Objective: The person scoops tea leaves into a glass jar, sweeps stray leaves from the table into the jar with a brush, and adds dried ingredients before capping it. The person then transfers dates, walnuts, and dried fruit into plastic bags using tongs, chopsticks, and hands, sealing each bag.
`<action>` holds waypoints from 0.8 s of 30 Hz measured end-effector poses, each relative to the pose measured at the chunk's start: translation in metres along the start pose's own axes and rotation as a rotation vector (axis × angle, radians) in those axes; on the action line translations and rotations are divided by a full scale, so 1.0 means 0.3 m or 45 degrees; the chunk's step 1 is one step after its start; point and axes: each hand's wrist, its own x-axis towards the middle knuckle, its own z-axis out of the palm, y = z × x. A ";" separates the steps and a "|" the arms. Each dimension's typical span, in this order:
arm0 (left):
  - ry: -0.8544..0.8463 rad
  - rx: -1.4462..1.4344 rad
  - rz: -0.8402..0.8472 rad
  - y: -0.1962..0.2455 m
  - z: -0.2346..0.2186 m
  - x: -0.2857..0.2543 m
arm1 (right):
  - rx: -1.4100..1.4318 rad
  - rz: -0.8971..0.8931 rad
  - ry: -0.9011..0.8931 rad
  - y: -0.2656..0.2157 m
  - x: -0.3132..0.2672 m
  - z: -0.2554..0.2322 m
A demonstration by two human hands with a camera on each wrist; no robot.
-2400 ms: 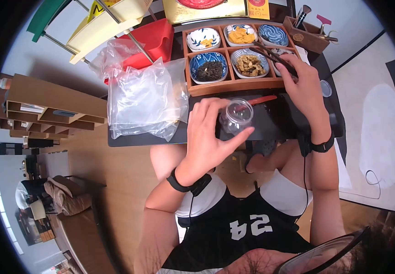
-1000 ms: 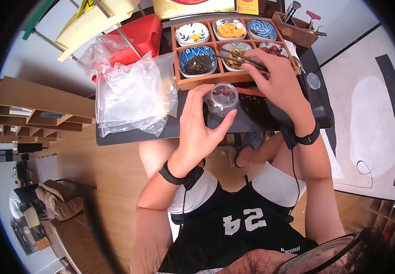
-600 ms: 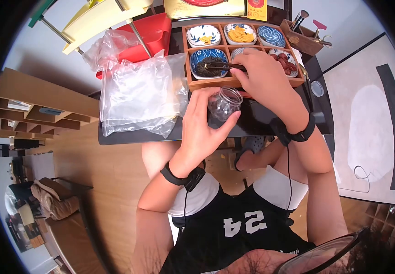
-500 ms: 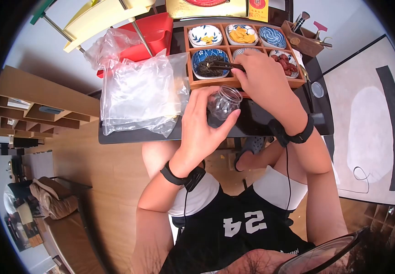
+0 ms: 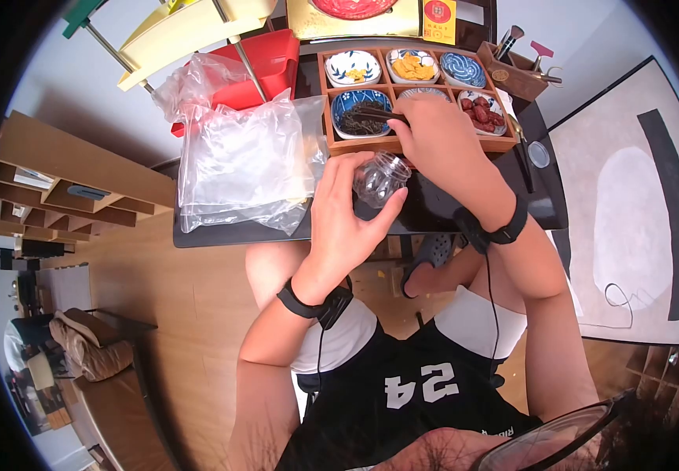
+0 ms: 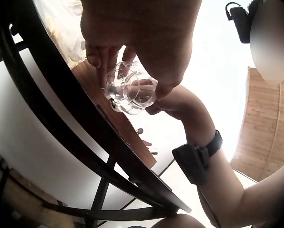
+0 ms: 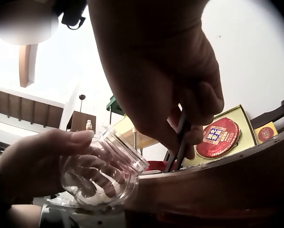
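Observation:
My left hand (image 5: 349, 208) grips a small clear jar (image 5: 380, 179) between thumb and fingers, its open mouth tilted to the right. In the right wrist view the jar (image 7: 101, 173) looks see-through, with fingers visible behind it. My right hand (image 5: 443, 133) holds dark slender tongs (image 5: 383, 115), tips down in dark shredded leaves (image 5: 359, 119) that look like tea. Those leaves lie in a blue patterned bowl (image 5: 341, 100) in the front left compartment of a wooden tray (image 5: 434, 147). My right hand mostly covers the front middle bowl (image 5: 423, 93).
Red dates (image 5: 482, 114) fill the front right bowl; yellow slices (image 5: 414, 67) sit in a back bowl. Clear plastic bags (image 5: 237, 169) lie left of the tray. A round clear lid (image 5: 538, 155) rests on the right, near a wooden tool box (image 5: 516, 74).
My right hand has moved left with the tongs, from over the front right of the tray to the dark leaves. The jar in my left hand has tipped further to the right.

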 end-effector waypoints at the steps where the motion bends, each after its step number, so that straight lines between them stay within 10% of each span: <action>1: 0.001 -0.007 0.001 0.000 -0.002 -0.001 | -0.040 0.002 -0.005 0.003 0.000 0.012; 24: -0.034 -0.012 -0.018 -0.004 -0.005 -0.009 | 0.143 0.150 0.065 0.081 -0.215 -0.286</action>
